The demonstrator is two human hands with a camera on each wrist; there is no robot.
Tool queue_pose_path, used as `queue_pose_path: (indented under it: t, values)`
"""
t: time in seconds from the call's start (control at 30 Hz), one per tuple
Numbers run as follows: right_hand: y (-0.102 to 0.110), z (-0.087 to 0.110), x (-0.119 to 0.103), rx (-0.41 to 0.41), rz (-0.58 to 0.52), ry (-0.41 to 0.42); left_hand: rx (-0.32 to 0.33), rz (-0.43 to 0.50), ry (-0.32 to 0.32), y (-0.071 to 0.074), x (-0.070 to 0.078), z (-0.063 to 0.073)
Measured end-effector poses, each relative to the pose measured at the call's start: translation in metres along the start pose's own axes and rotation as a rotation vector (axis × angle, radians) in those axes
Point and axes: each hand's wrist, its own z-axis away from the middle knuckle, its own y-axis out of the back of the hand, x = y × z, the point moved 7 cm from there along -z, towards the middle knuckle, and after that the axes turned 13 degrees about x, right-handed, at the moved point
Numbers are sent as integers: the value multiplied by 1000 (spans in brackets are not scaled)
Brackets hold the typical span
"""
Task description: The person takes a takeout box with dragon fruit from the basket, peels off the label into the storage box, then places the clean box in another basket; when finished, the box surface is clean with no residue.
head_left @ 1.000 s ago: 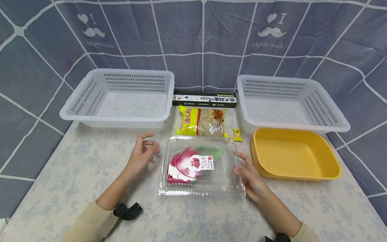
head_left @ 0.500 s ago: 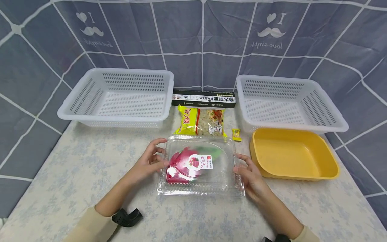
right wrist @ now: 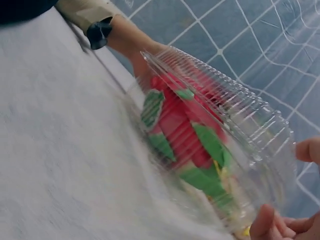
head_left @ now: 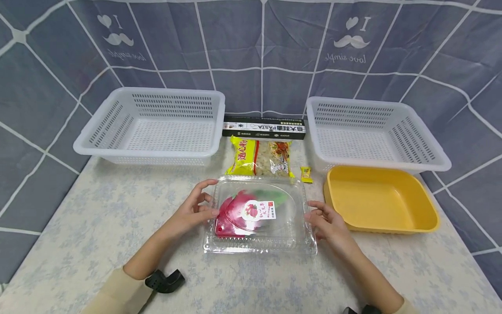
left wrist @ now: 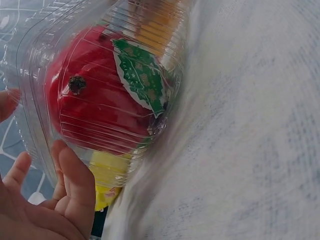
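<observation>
A clear plastic clamshell box [head_left: 292,218] lies at the table's middle, with a red, green-leaved dragon fruit item [head_left: 235,216] in its left half and a white and red label [head_left: 262,211] above it. My left hand [head_left: 196,209] holds the box's left edge, thumb on the near side and forefinger toward the far corner. On the right edge, the thumb and fingers of my right hand [head_left: 329,224] pinch the rim. In the left wrist view the red body [left wrist: 95,95] shows through the ribbed wall. The right wrist view is blurred.
A yellow pasta bag [head_left: 262,157] touches the box's far side, with a black pasta carton [head_left: 264,127] behind it. A small yellow packet [head_left: 306,174] lies nearby. White baskets stand left [head_left: 157,155] and right [head_left: 376,163]; a yellow tub [head_left: 341,222] is beside my right hand.
My left hand has come in from the left onto the box's left edge. My right hand has shifted slightly to the right along its edge. The box has stayed in place.
</observation>
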Motion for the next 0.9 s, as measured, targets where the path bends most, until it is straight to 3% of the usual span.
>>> queue_pose_path:
  t: [0.27, 0.43, 0.57, 0.9]
  values:
    - [10, 3, -33, 123, 64, 386, -22, 29, -15, -2, 1, 0]
    - [4, 5, -53, 138, 99, 568, -30, 44, -18, -2, 0, 0]
    - [-5, 4, -65, 103, 148, 632, -38, 66, -9, -3, -1, 0]
    - [-35, -2, -79, -30, 282, 662, -46, 98, 12, -5, -1, -1]
